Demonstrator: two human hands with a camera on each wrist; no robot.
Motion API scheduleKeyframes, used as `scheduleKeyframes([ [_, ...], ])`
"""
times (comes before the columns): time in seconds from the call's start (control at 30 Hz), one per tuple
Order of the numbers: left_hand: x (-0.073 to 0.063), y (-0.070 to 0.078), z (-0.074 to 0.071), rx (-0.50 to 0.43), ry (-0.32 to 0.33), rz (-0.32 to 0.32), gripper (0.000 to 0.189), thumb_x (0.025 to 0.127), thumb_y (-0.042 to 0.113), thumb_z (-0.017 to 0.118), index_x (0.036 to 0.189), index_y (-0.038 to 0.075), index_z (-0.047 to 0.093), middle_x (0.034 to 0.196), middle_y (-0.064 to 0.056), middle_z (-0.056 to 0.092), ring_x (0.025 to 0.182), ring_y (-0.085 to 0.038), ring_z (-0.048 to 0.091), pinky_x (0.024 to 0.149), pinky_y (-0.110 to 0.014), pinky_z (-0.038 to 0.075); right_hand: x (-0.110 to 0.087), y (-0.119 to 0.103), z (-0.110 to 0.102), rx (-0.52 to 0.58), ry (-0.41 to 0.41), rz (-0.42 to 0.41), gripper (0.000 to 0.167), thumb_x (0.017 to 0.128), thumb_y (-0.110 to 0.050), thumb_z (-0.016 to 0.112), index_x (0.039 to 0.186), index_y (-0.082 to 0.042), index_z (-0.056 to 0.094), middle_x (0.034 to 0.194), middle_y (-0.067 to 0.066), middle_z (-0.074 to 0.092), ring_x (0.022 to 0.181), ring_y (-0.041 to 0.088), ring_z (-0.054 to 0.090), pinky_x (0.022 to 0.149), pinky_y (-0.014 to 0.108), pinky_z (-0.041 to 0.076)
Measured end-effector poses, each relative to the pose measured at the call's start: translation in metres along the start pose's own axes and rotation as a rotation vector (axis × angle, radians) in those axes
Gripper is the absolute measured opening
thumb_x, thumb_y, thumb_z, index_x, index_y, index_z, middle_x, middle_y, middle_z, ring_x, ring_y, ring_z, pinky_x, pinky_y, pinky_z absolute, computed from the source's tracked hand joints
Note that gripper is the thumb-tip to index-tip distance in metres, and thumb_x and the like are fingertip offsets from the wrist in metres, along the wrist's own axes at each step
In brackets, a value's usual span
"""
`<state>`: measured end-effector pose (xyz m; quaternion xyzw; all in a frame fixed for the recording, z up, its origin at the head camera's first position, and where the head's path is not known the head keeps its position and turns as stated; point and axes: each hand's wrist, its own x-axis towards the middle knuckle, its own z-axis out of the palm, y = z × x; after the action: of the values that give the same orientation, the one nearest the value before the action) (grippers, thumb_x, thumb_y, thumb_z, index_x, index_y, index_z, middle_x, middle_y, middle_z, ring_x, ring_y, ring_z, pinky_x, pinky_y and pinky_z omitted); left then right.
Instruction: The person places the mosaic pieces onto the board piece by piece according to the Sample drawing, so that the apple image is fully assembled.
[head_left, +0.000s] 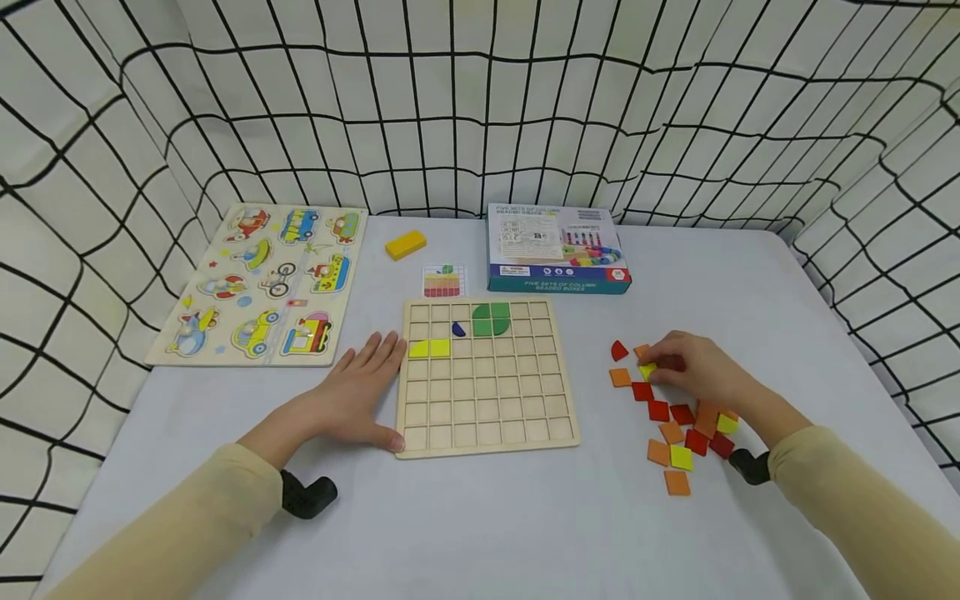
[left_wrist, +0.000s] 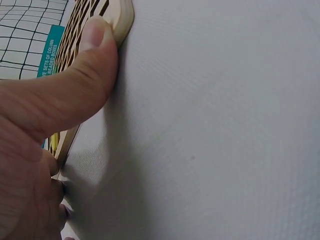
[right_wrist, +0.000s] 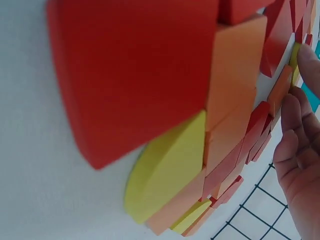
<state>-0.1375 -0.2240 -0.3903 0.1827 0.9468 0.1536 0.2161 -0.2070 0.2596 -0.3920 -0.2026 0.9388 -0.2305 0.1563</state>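
Note:
A square wooden grid board (head_left: 483, 412) lies in the middle of the table. Two yellow tiles (head_left: 430, 348), a small dark blue piece (head_left: 458, 329) and several green pieces (head_left: 491, 319) sit in its cells. My left hand (head_left: 354, 396) lies along the board's left edge with fingers spread, and its thumb (left_wrist: 95, 42) rests on the near left corner. Over at the right, my right hand (head_left: 697, 367) pinches a yellow tile (head_left: 648, 372) between thumb and fingers. Red, orange and yellow tiles (head_left: 677, 482) are scattered beneath and beside that hand, partly hidden by it.
Behind the board lie a small pattern card (head_left: 444, 282), a yellow block (head_left: 406, 244) and a boxed bead set (head_left: 558, 250). A vehicle picture puzzle (head_left: 258, 287) occupies the far left. Black wire mesh (head_left: 450, 108) stands along the table's back and sides.

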Motion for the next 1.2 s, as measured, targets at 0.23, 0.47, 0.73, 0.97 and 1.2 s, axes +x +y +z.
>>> scheduleKeyframes([
  [0.23, 0.001, -0.002, 0.001, -0.004, 0.001, 0.001, 0.135, 0.072, 0.06, 0.086, 0.162, -0.005, 0.009, 0.171, -0.025, 0.002, 0.157, -0.048, -0.003, 0.123, -0.07, 0.003, -0.001, 0.0, 0.0, -0.008, -0.013, -0.014, 0.022, 0.092, -0.01, 0.076, 0.114, -0.012, 0.074, 0.112, 0.008, 0.065, 0.101, 0.022, 0.059, 0.077, 0.013, 0.052],
  [0.47, -0.001, -0.003, 0.002, -0.01, 0.004, -0.001, 0.135, 0.071, 0.059, 0.086, 0.162, -0.005, 0.009, 0.171, -0.025, 0.002, 0.158, -0.048, -0.004, 0.123, -0.07, 0.002, 0.003, -0.011, -0.004, 0.115, 0.016, 0.007, 0.023, 0.098, -0.01, 0.069, 0.12, -0.009, 0.073, 0.114, 0.011, 0.072, 0.102, 0.026, 0.064, 0.076, 0.016, 0.055],
  [0.73, 0.0, -0.005, 0.004, -0.02, 0.004, 0.004, 0.134, 0.072, 0.058, 0.086, 0.162, -0.005, 0.008, 0.171, -0.024, 0.001, 0.158, -0.048, -0.005, 0.124, -0.069, 0.001, 0.035, -0.051, 0.007, 0.411, 0.0, 0.067, 0.026, 0.106, -0.016, 0.055, 0.128, -0.005, 0.066, 0.115, 0.019, 0.067, 0.092, 0.024, 0.07, 0.077, 0.02, 0.059],
  [0.97, 0.0, -0.006, 0.005, -0.021, 0.014, 0.023, 0.134, 0.073, 0.058, 0.086, 0.162, -0.004, 0.008, 0.171, -0.024, 0.0, 0.158, -0.047, -0.004, 0.124, -0.069, 0.002, 0.066, -0.09, 0.024, 0.537, -0.047, 0.045, 0.033, 0.104, -0.009, 0.059, 0.136, -0.005, 0.063, 0.117, 0.018, 0.067, 0.092, 0.023, 0.071, 0.084, 0.022, 0.06],
  [1.2, -0.001, -0.006, 0.005, -0.025, 0.009, 0.01, 0.134, 0.073, 0.057, 0.086, 0.162, -0.003, 0.007, 0.172, -0.023, -0.001, 0.158, -0.046, -0.006, 0.124, -0.068, 0.001, 0.093, -0.127, 0.042, 0.707, -0.063, 0.237, 0.032, 0.097, -0.014, 0.071, 0.124, 0.001, 0.067, 0.108, 0.014, 0.077, 0.089, 0.016, 0.078, 0.08, 0.022, 0.061],
])
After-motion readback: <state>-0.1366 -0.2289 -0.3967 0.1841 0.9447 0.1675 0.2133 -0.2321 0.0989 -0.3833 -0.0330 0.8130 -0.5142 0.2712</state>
